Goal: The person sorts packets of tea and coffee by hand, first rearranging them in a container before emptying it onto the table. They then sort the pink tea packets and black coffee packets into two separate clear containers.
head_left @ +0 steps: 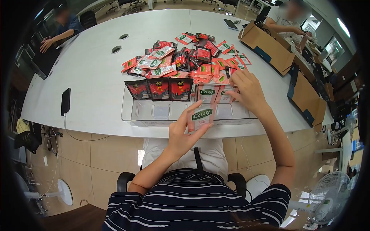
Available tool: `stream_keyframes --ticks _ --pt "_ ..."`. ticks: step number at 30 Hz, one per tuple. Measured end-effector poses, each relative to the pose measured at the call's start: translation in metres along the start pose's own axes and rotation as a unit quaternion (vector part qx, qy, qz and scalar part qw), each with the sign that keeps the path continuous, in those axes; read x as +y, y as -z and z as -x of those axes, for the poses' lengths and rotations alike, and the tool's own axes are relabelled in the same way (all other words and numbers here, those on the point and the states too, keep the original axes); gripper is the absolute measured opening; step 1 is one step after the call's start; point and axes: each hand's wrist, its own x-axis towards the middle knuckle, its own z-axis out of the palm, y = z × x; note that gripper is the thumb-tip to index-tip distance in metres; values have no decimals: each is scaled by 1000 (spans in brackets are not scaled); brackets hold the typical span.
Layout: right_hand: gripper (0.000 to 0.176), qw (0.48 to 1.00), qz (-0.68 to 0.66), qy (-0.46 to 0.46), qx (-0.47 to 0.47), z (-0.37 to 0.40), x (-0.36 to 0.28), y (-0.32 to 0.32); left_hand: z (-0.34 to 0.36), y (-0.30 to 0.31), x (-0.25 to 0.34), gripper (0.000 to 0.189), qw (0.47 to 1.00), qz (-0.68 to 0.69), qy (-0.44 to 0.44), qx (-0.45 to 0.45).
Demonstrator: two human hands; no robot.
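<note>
My left hand [182, 135] pinches a pink Cozy tea sachet [200, 120], held up in front of a clear plastic tray [138, 112]. At the tray's right part, my right hand [250, 93] is closed on another Cozy sachet [224, 96], thumb in front and fingers at its upper edge. A further Cozy sachet [207, 94] stands upright just left of it. Three black-and-red coffee sachets [159, 89] stand in a row along the back of the tray's left part.
Behind the tray lies a loose pile of mixed sachets [181, 61]. Open cardboard boxes [266, 45] are at the right. A phone [66, 101] with a cable lies left, another phone [230, 24] at the back. Two other people sit across the table [92, 77].
</note>
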Motion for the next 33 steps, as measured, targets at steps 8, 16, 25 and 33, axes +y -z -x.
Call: stream_keyframes --ticks 8,16,25,33 --pt "21 971 -222 -7 84 10 -65 45 -3 -5 0 46 995 -58 -22 -81" --pt "21 997 -49 -48 44 47 -53 55 -3 -29 -20 39 954 -183 -237 6" --pt "22 991 59 -113 -28 57 22 26 2 -39 -27 31 922 -309 -234 -13" --pt "50 988 57 -142 -36 40 23 13 2 -38 -25 31 917 -326 -230 -24"
